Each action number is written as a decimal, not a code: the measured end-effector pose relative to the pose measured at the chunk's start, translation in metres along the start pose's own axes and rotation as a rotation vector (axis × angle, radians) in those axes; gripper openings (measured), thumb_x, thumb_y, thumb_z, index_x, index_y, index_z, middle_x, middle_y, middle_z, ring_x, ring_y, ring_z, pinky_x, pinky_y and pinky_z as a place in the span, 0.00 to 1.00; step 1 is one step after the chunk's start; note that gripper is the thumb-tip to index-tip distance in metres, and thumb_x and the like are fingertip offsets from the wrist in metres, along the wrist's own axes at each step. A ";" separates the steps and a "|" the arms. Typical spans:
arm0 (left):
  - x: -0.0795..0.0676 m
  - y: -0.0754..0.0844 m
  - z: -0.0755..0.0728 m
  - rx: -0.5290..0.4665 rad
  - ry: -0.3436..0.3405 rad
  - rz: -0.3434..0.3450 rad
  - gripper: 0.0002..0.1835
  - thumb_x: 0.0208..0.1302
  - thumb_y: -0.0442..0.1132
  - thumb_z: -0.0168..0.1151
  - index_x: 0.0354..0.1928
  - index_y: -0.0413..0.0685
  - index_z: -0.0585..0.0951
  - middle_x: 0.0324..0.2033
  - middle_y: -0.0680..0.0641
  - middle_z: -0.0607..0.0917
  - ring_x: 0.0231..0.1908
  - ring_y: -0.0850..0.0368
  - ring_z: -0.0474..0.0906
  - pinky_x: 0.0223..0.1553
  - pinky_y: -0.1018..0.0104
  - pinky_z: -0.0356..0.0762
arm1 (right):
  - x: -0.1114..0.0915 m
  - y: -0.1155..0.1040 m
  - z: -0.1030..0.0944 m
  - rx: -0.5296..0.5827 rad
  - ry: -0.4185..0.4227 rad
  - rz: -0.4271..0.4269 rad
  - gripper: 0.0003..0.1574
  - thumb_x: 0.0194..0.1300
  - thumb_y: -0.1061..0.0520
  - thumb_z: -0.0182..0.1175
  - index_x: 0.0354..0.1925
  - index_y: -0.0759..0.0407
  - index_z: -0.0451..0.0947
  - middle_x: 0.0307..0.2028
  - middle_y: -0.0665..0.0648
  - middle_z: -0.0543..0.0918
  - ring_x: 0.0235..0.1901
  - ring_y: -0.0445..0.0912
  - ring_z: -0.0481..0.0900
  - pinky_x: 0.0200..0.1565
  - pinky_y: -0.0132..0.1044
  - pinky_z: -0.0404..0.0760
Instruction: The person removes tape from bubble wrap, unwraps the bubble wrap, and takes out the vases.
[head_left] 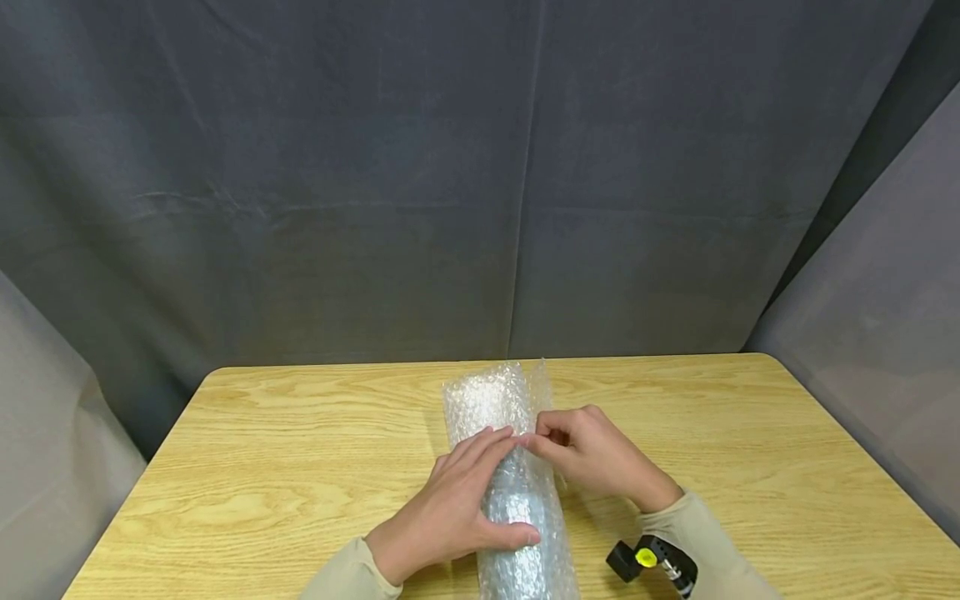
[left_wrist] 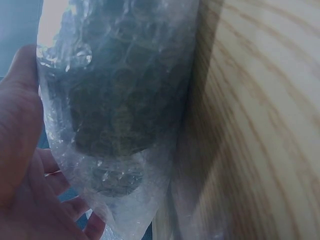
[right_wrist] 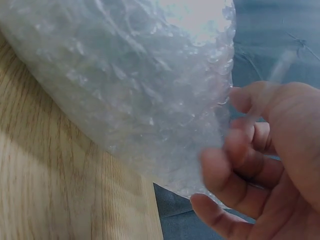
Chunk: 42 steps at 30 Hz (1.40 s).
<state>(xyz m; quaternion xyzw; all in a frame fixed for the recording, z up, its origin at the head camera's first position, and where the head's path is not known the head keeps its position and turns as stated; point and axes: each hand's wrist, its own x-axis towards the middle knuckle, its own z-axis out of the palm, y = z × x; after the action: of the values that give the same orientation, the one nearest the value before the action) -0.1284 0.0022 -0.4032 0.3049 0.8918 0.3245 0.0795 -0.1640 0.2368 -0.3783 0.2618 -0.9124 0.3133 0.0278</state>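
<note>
A long bundle of clear bubble wrap [head_left: 517, 508] lies on the table, pointing away from me. Through the plastic in the left wrist view shows a dark, rounded object [left_wrist: 115, 115] with a smaller end piece; its kind is obscured. My left hand [head_left: 457, 508] rests over the bundle, fingers extended across the top and thumb spread toward the near part. At the wrap's right side, my right hand [head_left: 592, 450] has curled fingers, with the thumb tip against the plastic. A thin translucent strip [right_wrist: 280, 72], like clear tape, runs up from between its thumb and fingers.
The wood-grain table [head_left: 262, 467] extends to both sides of the bundle. Dark grey curtain [head_left: 375, 250] hangs behind its far edge, with lighter cloth [head_left: 877, 333] at the right. A black device with a yellow spot [head_left: 647, 557] is strapped at the right wrist.
</note>
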 end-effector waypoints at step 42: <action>0.000 0.001 -0.001 0.002 0.003 0.000 0.56 0.56 0.76 0.66 0.81 0.59 0.59 0.82 0.57 0.58 0.82 0.48 0.52 0.75 0.33 0.60 | -0.003 0.001 -0.027 0.001 0.071 0.071 0.23 0.73 0.45 0.64 0.19 0.41 0.73 0.15 0.38 0.64 0.17 0.31 0.61 0.22 0.26 0.63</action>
<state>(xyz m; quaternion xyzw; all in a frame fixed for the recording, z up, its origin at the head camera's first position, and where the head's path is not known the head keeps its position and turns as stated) -0.1280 0.0022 -0.4023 0.3046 0.8922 0.3242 0.0782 -0.1651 0.2552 -0.3580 0.2178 -0.9195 0.3235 0.0490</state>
